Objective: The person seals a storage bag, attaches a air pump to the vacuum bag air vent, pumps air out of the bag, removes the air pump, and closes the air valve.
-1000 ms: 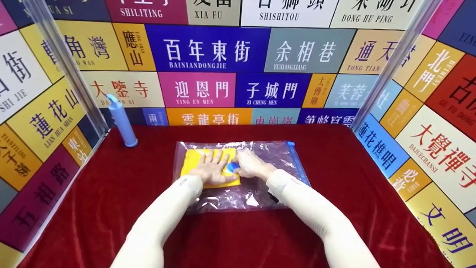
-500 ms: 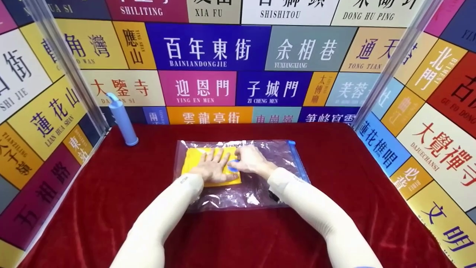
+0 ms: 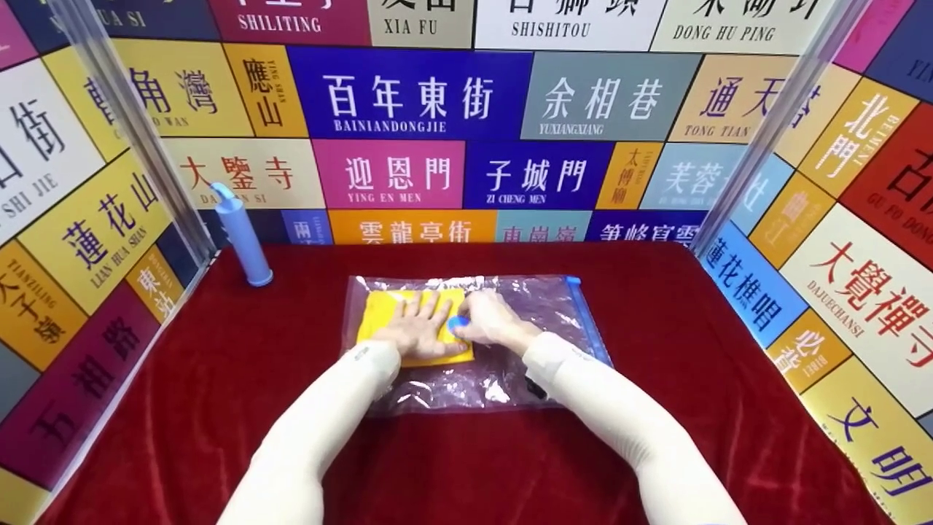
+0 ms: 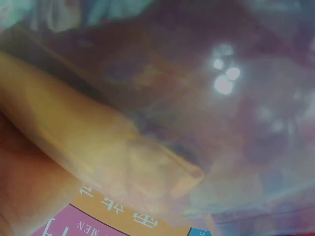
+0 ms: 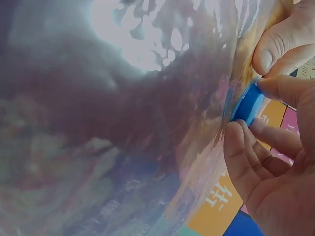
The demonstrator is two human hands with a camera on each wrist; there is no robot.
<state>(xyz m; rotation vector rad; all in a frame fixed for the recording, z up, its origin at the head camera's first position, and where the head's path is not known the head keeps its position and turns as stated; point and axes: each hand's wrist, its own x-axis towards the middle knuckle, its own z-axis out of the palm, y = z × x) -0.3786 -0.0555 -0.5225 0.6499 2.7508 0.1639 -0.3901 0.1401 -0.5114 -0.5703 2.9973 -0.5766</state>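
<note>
A clear plastic storage bag [image 3: 510, 375] with a blue slider strip [image 3: 587, 317] along its right side lies on the red cloth. Inside it, toward the left, is a flat yellow folded piece [image 3: 375, 310] that looks like cloth. My left hand [image 3: 419, 332] rests on the bag over the yellow piece, its fingers spread. Just right of it, my right hand [image 3: 492, 319] pinches a round blue valve cap [image 3: 458, 324] on the bag. The right wrist view shows thumb and fingers around the cap's edge [image 5: 250, 104], with the left thumb [image 5: 275, 49] close beside it.
A light blue hand pump [image 3: 244, 237] stands upright at the back left of the red-covered table [image 3: 452, 467]. Panels of printed signs [image 3: 408, 95] rise behind and along both sides, with clear corner posts [image 3: 758, 138] at the joins.
The right hand's fingers have shifted slightly around the blue valve cap, staying in the same place. The left hand keeps its position on the bag.
</note>
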